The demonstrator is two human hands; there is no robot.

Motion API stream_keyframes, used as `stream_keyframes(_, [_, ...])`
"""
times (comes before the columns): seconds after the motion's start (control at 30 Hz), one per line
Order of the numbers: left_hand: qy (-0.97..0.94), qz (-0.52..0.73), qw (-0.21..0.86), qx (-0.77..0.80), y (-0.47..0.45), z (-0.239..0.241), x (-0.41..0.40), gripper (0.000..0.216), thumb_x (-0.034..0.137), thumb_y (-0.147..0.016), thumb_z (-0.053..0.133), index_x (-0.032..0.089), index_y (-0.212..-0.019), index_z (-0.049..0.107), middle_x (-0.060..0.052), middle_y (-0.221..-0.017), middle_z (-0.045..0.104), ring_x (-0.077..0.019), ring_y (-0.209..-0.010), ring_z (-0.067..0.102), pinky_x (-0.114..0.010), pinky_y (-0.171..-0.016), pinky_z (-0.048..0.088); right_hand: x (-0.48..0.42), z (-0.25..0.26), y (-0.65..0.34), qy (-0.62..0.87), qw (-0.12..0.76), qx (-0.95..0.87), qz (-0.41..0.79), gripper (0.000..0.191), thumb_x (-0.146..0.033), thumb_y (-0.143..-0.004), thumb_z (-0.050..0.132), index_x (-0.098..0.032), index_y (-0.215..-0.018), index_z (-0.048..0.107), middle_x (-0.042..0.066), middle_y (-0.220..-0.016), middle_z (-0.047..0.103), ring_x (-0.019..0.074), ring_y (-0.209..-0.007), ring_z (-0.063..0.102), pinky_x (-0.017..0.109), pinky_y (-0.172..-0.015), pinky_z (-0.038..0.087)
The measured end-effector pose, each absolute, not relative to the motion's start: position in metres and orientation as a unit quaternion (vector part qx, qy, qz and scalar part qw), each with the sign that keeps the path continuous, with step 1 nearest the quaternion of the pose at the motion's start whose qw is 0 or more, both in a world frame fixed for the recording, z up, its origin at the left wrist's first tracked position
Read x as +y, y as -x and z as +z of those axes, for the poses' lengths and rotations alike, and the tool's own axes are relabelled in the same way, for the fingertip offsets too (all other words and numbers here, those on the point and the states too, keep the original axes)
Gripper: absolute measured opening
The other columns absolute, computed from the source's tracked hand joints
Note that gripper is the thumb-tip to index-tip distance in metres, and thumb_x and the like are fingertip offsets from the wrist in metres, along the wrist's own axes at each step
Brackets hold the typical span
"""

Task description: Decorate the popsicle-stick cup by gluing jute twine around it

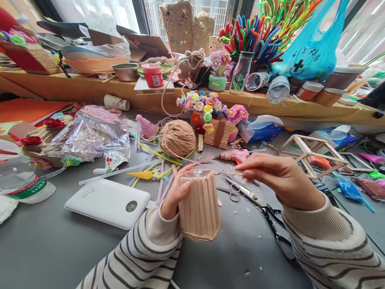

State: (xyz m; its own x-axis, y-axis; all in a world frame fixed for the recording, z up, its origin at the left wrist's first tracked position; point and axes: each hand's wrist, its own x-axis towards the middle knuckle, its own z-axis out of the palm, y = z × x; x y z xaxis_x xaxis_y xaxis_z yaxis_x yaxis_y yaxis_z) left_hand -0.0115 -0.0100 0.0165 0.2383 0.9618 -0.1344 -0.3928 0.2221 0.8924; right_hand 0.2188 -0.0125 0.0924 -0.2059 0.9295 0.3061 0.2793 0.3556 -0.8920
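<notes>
My left hand [176, 192] is wrapped around the far left side of a cup covered in wooden craft sticks [200, 206]. Its clear plastic end faces up, and twine rings the lower edge. From a ball of jute twine [177, 138] behind it, a strand runs to the cup's upper edge by my left fingers. My right hand [270, 176] hovers right of the cup, thumb and fingers pinched together; what they hold, if anything, I cannot make out. Just behind those fingertips lies a pink hot glue gun [233, 155]. Large scissors [255, 197] and small scissors [230, 193] lie beneath.
A white power bank [108, 202] lies left of my left hand, near a plastic bottle [30, 188]. Wooden stick frames [313, 154] stand at right. Pipe-cleaner flowers [207, 104] are behind the twine. A crowded ledge [144, 94] with jars and a blue bag [315, 52] spans the back.
</notes>
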Motion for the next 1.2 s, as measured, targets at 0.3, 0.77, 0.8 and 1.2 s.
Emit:
stream_keyframes(0.3, [-0.372,0.459,0.752,0.293,0.011,0.015,-0.011,0.069,0.047,-0.064,0.079,0.025,-0.123,0.051,-0.006,-0.117,0.065,-0.0282,-0.109,0.06,-0.043,-0.101,0.039,-0.019,0.083,-0.185,0.395,0.466,-0.636,0.472,0.01,-0.016,-0.071,0.076,-0.018,-0.074,0.067,-0.001,-0.069,0.069,0.0075,-0.061,0.064,0.015,-0.057,0.053])
stream_keyframes(0.77, [-0.497,0.431,0.67,0.344,0.011,0.02,-0.01,0.087,0.045,-0.059,0.082,0.021,-0.128,0.034,-0.011,-0.11,0.066,-0.0297,-0.102,0.064,-0.043,-0.094,0.044,-0.02,0.078,-0.18,0.404,0.453,-0.684,0.405,0.012,-0.024,-0.078,0.07,-0.017,-0.07,0.064,0.002,-0.068,0.069,0.0111,-0.063,0.062,0.021,-0.059,0.052])
stream_keyframes(0.8, [-0.49,0.424,0.683,0.336,0.011,0.023,-0.011,0.088,0.045,-0.061,0.081,0.021,-0.129,0.032,-0.011,-0.109,0.068,-0.0295,-0.101,0.065,-0.043,-0.093,0.044,-0.02,0.079,-0.181,0.409,0.454,-0.683,0.4,0.012,-0.025,-0.078,0.069,-0.017,-0.071,0.064,0.002,-0.069,0.069,0.0117,-0.063,0.063,0.021,-0.059,0.052])
stream_keyframes(1.2, [-0.48,0.401,0.723,0.295,0.022,0.022,-0.006,0.084,0.038,-0.068,0.079,0.022,-0.133,0.029,-0.014,-0.116,0.068,-0.033,-0.115,0.061,-0.047,-0.099,0.044,-0.025,0.077,-0.175,0.388,0.478,-0.68,0.399,0.002,-0.018,-0.078,0.071,-0.019,-0.078,0.068,0.002,-0.075,0.072,0.0123,-0.068,0.067,0.021,-0.062,0.056])
